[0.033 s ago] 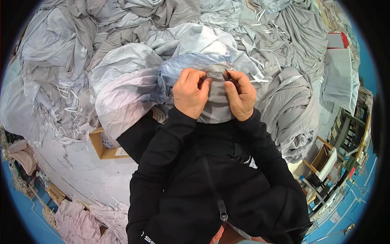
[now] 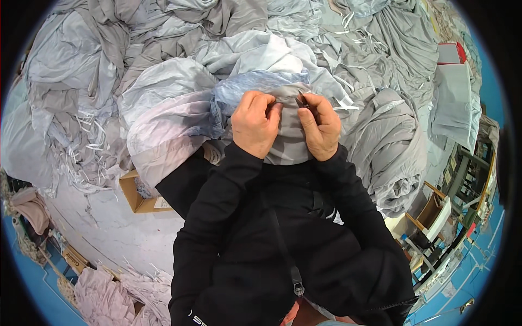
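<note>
Heaps of grey and pale blue cloth cover the whole table, piled deep on every side of the hands, with loose white strips trailing through the folds at the left. Both hands work at one grey piece of fabric held up in front of the black jacket. Left hand is closed, pinching the upper edge of that fabric. Right hand is closed too, gripping the same edge together with a small dark tool, too small to tell what kind. A crumpled clear plastic bag lies just behind the fabric. Near the left sleeve an open cardboard box sits on the table edge; its contents are hidden. Wooden frames stand at the lower right.
</note>
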